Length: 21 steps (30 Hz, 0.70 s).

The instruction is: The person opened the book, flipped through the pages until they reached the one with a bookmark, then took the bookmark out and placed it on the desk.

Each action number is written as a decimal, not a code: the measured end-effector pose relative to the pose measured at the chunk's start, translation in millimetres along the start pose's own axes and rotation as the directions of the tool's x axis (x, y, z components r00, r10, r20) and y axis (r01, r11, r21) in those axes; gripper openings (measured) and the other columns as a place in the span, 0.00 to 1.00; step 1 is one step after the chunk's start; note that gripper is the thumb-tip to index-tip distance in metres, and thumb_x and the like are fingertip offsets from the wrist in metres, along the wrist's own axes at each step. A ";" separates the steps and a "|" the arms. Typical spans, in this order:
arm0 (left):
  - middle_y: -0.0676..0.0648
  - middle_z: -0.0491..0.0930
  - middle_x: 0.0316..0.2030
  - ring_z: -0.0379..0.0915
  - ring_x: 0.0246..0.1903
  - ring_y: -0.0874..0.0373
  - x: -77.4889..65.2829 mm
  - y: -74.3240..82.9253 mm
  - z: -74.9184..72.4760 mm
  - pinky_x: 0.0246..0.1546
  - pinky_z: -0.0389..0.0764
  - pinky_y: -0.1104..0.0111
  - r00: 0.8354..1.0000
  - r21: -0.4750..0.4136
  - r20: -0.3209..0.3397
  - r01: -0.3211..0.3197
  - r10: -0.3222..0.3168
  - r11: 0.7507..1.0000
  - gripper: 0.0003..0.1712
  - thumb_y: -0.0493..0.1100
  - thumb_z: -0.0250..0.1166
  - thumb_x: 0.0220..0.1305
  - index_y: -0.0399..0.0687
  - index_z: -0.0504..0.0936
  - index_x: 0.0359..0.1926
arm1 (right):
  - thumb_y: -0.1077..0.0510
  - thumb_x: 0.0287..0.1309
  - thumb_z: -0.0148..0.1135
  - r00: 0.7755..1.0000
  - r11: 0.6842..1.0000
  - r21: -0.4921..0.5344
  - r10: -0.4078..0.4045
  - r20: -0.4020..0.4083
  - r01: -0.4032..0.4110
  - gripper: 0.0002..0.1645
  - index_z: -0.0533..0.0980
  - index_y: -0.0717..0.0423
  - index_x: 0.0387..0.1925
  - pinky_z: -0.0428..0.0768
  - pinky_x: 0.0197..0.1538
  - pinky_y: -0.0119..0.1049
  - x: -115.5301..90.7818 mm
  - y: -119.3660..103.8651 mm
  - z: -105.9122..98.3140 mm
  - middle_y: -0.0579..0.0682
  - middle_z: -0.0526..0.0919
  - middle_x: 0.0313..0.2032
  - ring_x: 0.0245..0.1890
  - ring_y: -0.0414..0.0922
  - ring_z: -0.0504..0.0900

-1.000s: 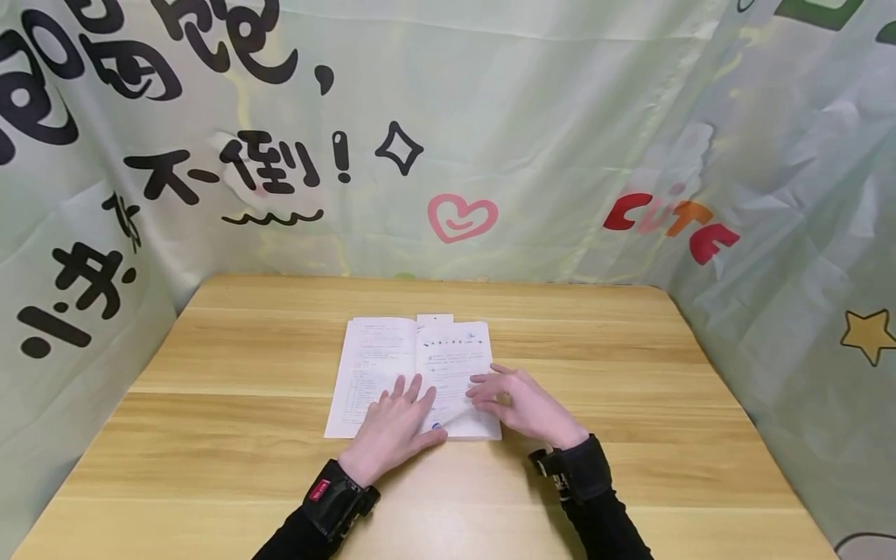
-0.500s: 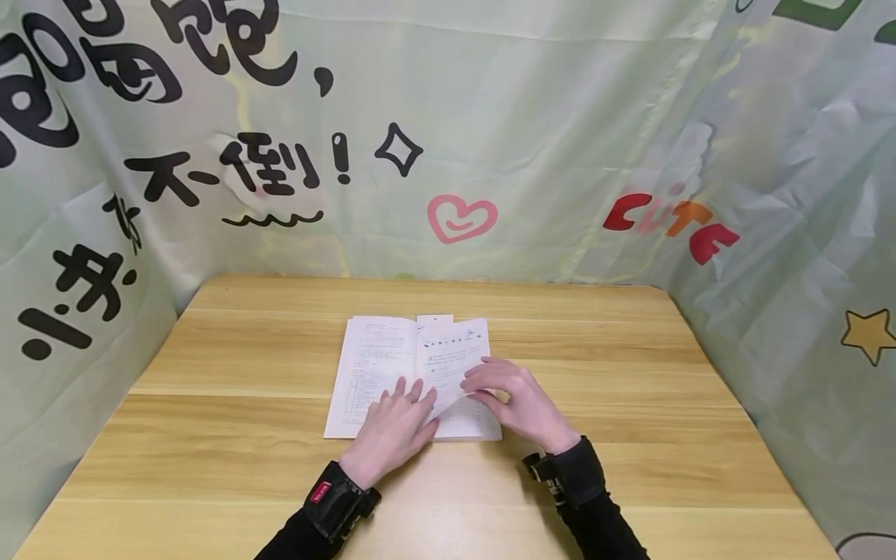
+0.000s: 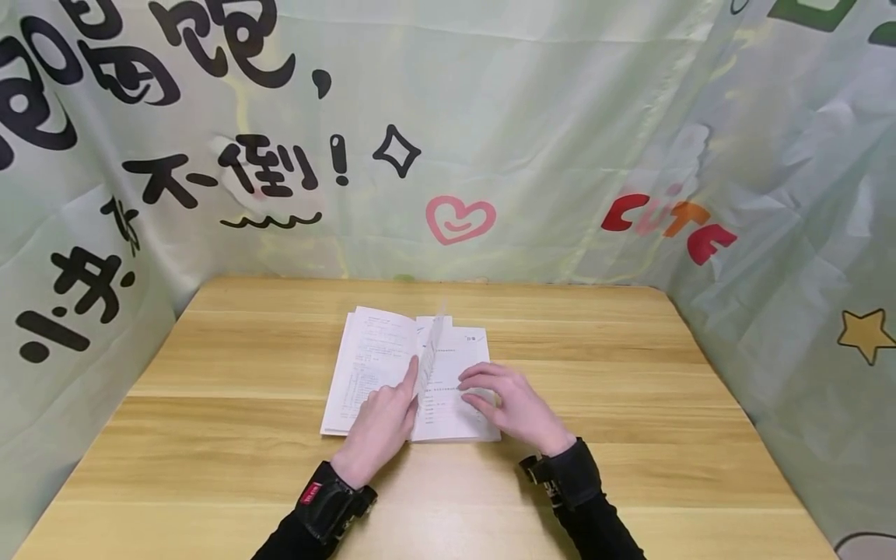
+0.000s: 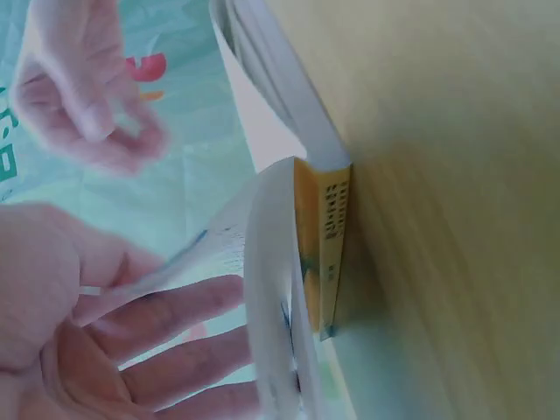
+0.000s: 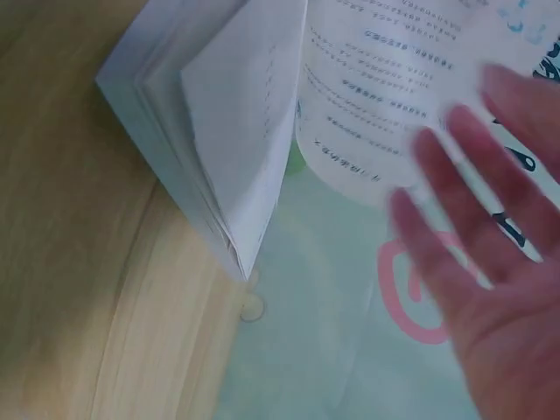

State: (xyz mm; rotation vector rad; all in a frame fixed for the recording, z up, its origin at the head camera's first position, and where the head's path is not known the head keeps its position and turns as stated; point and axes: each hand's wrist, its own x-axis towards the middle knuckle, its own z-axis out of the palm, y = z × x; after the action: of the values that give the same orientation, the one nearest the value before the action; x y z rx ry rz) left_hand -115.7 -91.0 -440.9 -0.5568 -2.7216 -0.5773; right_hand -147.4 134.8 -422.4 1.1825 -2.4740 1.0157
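A thick book (image 3: pixel 455 412) lies open on the wooden table, with printed text on its white pages. One thin leaf (image 3: pixel 430 358) stands nearly upright at the middle fold. My left hand (image 3: pixel 378 428) is on the left-hand pages, index finger pointing up along the fold. In the left wrist view, the curved leaf (image 4: pixel 210 241) runs in between that hand's thumb and forefinger, which pinch it; the other fingers lie straight against the pages. My right hand (image 3: pixel 514 404) hovers over the right-hand page, fingers spread and loosely bent, holding nothing. It is blurred in the right wrist view.
A yellow spine (image 4: pixel 334 232) with dark print shows at the book's end. A white tab (image 3: pixel 442 320) sticks out past the top edge. Beyond the wooden table (image 3: pixel 595 350) hangs a pale green printed cloth (image 3: pixel 546 155), which also covers both sides.
The right hand lifted the leaf from the right side toward the fold and has let go of it. My left hand has shifted left, and the leaf now stands up beside its forefinger.
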 end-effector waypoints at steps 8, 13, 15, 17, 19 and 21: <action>0.56 0.63 0.10 0.61 0.10 0.63 3.0 -9.6 -15.2 0.06 0.63 0.71 0.986 -0.106 -0.116 0.109 -0.121 0.988 0.43 0.33 0.62 0.59 0.35 0.52 0.73 | 0.57 0.57 0.64 0.911 0.978 -0.026 0.204 0.358 -0.209 0.21 0.78 0.58 0.52 0.73 0.62 0.48 -5.8 -0.3 4.1 0.55 0.79 0.56 0.58 0.49 0.74; 0.52 0.67 0.13 0.61 0.13 0.60 3.6 -21.7 -25.0 0.08 0.63 0.69 0.981 -0.049 -0.123 0.145 -0.150 0.988 0.39 0.32 0.64 0.55 0.41 0.63 0.69 | 0.56 0.55 0.65 0.879 0.973 -0.060 0.229 0.418 -0.224 0.25 0.76 0.59 0.56 0.69 0.64 0.52 -9.2 1.7 4.8 0.61 0.73 0.61 0.61 0.54 0.70; 0.50 0.72 0.16 0.63 0.14 0.58 2.6 -25.9 -27.7 0.08 0.64 0.68 0.982 -0.015 -0.092 0.164 -0.165 0.986 0.33 0.31 0.64 0.54 0.41 0.72 0.64 | 0.57 0.54 0.66 0.877 0.974 -0.071 0.224 0.425 -0.215 0.27 0.75 0.60 0.56 0.69 0.64 0.52 -10.0 2.6 5.0 0.62 0.72 0.62 0.61 0.54 0.70; 0.46 0.77 0.20 0.67 0.16 0.57 1.0 -28.5 -30.5 0.09 0.67 0.66 0.982 0.012 -0.058 0.182 -0.181 0.983 0.27 0.31 0.64 0.53 0.39 0.78 0.58 | 0.58 0.52 0.68 0.877 0.975 -0.078 0.221 0.427 -0.207 0.29 0.75 0.61 0.56 0.69 0.64 0.52 -10.8 3.4 5.1 0.62 0.72 0.62 0.62 0.55 0.69; 0.43 0.81 0.25 0.72 0.19 0.54 -0.6 -30.0 -32.8 0.10 0.71 0.64 0.980 0.035 -0.030 0.195 -0.194 0.980 0.23 0.30 0.65 0.52 0.36 0.81 0.53 | 0.59 0.49 0.70 0.876 0.975 -0.082 0.221 0.428 -0.206 0.31 0.75 0.62 0.57 0.69 0.64 0.52 -11.4 4.2 5.4 0.62 0.71 0.63 0.62 0.55 0.68; 0.41 0.82 0.26 0.74 0.21 0.52 -1.9 -31.1 -34.4 0.11 0.73 0.62 0.979 0.056 0.001 0.206 -0.206 0.977 0.20 0.30 0.65 0.51 0.34 0.82 0.48 | 0.59 0.46 0.71 0.871 0.972 -0.086 0.234 0.432 -0.218 0.33 0.75 0.62 0.57 0.68 0.65 0.52 -11.6 4.7 5.8 0.62 0.70 0.64 0.63 0.55 0.67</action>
State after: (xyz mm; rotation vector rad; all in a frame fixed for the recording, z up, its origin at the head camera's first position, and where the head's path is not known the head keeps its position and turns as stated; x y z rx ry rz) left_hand -120.2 -133.0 -421.6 -0.2643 -2.8120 -0.5469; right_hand -142.8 139.9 -434.3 1.2469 -3.0306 0.8216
